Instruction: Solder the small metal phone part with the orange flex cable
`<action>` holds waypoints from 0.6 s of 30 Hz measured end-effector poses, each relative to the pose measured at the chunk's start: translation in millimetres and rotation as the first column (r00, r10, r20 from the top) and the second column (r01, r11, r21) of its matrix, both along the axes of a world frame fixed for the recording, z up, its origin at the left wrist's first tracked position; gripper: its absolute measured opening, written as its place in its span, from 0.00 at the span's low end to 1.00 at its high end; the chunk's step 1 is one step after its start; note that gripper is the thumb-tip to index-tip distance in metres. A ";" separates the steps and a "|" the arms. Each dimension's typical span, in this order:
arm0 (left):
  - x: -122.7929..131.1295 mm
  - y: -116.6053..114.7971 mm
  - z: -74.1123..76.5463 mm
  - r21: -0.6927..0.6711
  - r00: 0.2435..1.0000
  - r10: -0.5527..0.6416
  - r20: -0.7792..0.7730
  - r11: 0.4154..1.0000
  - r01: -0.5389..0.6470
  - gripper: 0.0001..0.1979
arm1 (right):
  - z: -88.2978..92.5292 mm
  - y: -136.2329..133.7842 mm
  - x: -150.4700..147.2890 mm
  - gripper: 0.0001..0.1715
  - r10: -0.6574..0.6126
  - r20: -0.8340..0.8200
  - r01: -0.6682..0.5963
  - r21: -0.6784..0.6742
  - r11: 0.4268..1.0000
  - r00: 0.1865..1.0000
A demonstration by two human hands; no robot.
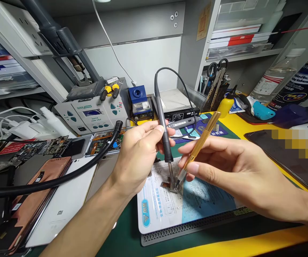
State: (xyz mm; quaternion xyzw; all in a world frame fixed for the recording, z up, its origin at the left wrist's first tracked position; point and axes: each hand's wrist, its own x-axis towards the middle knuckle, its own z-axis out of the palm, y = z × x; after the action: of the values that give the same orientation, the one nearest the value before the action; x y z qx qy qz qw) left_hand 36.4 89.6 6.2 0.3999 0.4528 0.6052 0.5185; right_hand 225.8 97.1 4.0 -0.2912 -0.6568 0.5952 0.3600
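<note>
My left hand (139, 153) is closed around a soldering iron (165, 142), gripping its dark handle with the metal tip angled down. In my right hand (231, 167) a craft knife with a gold, knurled handle (202, 140) is pinched between thumb and fingers, its point slanting down to the left. Both tips meet at a small metal phone part with a brown flex cable (166, 185); whether either one touches it I cannot tell. Beneath it lies a white and blue printed sheet (156, 217), speckled with dark residue.
A grey perforated pad (150, 240) sits under the sheet on a green mat (124, 237). Phones, such as a white one (60, 207), and a black hose (63, 184) lie left. Behind stands a hot-air station (93, 110). A yellow bottle (225, 106) is at right.
</note>
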 end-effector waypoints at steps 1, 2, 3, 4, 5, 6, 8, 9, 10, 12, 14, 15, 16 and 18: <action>-0.2 0.1 0.0 0.001 1.000 0.001 0.000 1.000 -0.001 0.05 | 0.4 -0.1 -0.3 0.10 -0.002 -0.009 0.002 -0.011 1.000 1.000; -0.3 0.2 0.0 0.002 1.000 0.003 -0.002 1.000 -0.003 0.05 | 0.9 0.0 -0.7 0.11 -0.003 -0.015 0.003 -0.024 1.000 1.000; -0.3 0.3 -0.1 0.004 1.000 0.005 -0.004 1.000 -0.005 0.05 | 1.4 0.2 -1.1 0.11 -0.007 -0.020 0.006 -0.032 0.999 1.000; -0.2 0.5 -0.1 0.004 1.000 0.008 -0.007 1.000 -0.008 0.06 | 2.0 0.5 -1.4 0.11 -0.009 -0.021 0.009 -0.035 0.999 1.000; -0.1 0.8 -0.2 0.002 1.000 0.011 -0.010 1.000 -0.011 0.06 | 2.5 0.8 -1.6 0.10 -0.013 -0.016 0.012 -0.037 0.999 1.000; 0.1 1.1 -0.3 -0.001 1.000 0.013 -0.012 1.000 -0.013 0.06 | 2.9 1.1 -1.7 0.10 -0.017 -0.008 0.017 -0.036 0.999 1.000; 0.3 1.6 -0.6 -0.006 1.000 0.018 -0.016 1.000 -0.019 0.07 | 3.4 1.1 -1.6 0.10 -0.018 0.001 0.018 -0.032 0.999 1.000; 0.3 1.8 -0.9 -0.006 1.000 0.021 -0.016 1.000 -0.021 0.07 | 3.5 0.8 -1.5 0.10 -0.017 0.001 0.017 -0.031 0.999 1.000; 0.3 1.9 -1.2 -0.005 1.000 0.023 -0.015 1.000 -0.023 0.07 | 3.5 0.4 -1.3 0.10 -0.013 0.000 0.013 -0.030 0.999 1.000; 0.4 1.9 -1.8 0.002 1.000 0.026 -0.011 1.000 -0.026 0.07 | 3.1 -0.5 -1.3 0.09 -0.010 -0.006 0.009 -0.027 1.000 1.000; 0.7 2.0 -2.1 0.006 1.000 0.023 -0.002 1.000 -0.023 0.07 | 2.2 -0.9 -1.4 0.09 -0.009 -0.002 0.008 -0.022 1.000 1.000; 0.9 2.2 -2.2 0.007 1.000 0.022 0.003 1.000 -0.022 0.06 | 1.6 -1.0 -1.5 0.09 -0.006 0.000 0.006 -0.016 1.000 1.000; 1.1 2.4 -2.1 0.007 1.000 0.021 0.008 1.000 -0.021 0.06 | 0.9 -1.1 -1.5 0.09 -0.006 0.007 0.006 -0.010 1.000 1.000; 1.5 2.9 -1.8 0.010 1.000 0.022 0.018 1.000 -0.022 0.06 | -0.3 -1.3 -1.3 0.08 -0.006 0.012 0.006 0.006 1.000 1.000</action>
State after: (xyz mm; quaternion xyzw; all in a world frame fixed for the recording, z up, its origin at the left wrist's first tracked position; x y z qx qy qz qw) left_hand 37.9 92.6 4.4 0.3919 0.4494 0.6168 0.5138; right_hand 224.5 95.9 3.7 -0.2955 -0.6598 0.5902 0.3590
